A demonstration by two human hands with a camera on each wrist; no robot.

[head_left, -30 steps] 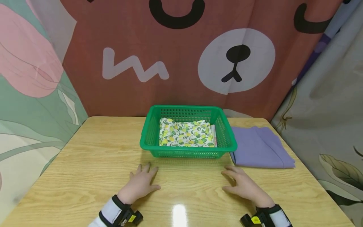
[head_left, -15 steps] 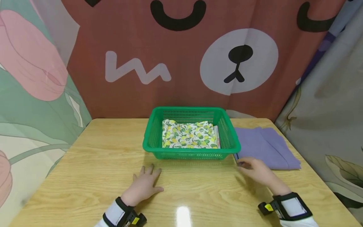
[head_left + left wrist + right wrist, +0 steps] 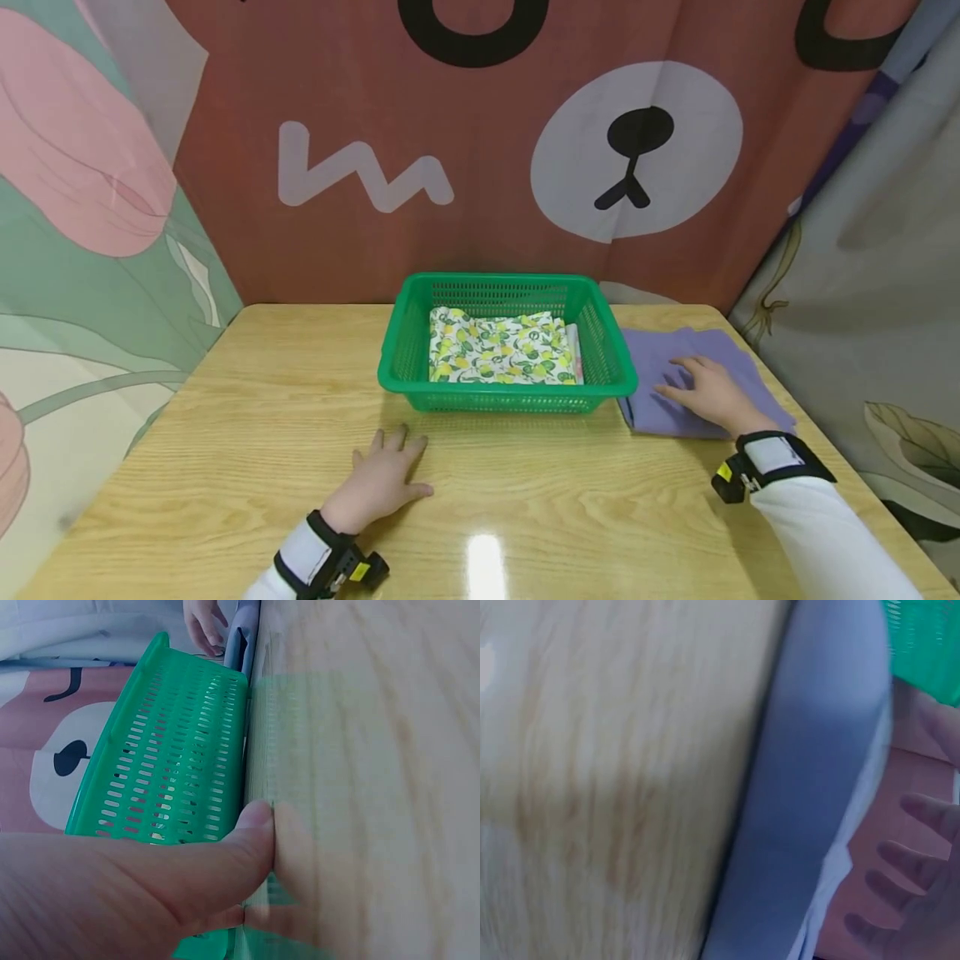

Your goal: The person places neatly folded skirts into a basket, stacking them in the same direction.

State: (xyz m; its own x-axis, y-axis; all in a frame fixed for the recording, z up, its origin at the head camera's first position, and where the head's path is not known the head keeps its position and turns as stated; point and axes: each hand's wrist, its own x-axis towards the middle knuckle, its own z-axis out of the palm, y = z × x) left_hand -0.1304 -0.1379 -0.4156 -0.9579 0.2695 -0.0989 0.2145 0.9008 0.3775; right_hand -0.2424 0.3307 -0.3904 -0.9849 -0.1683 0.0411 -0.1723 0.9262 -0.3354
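Note:
A folded purple cloth [image 3: 675,367] lies on the wooden table [image 3: 247,417], just right of a green plastic basket [image 3: 507,390]. My right hand [image 3: 705,390] rests flat on that cloth with its fingers spread. The right wrist view shows the purple cloth [image 3: 810,780] and my fingertips [image 3: 900,862] at its edge. In the basket lies a folded cloth printed with lemons [image 3: 501,357]. My left hand [image 3: 382,475] lies flat on the table in front of the basket, holding nothing. In the left wrist view my thumb [image 3: 187,877] sits close to the basket's wall [image 3: 165,780].
Printed fabric backdrops, one with a bear face [image 3: 637,150], close off the table at the back and both sides. The basket stands at the middle back. Bare wood stretches along the left and front of the table.
My right hand has moved from the bare table in front of the basket, right and back, onto the purple cloth. The left hand has stayed flat in place.

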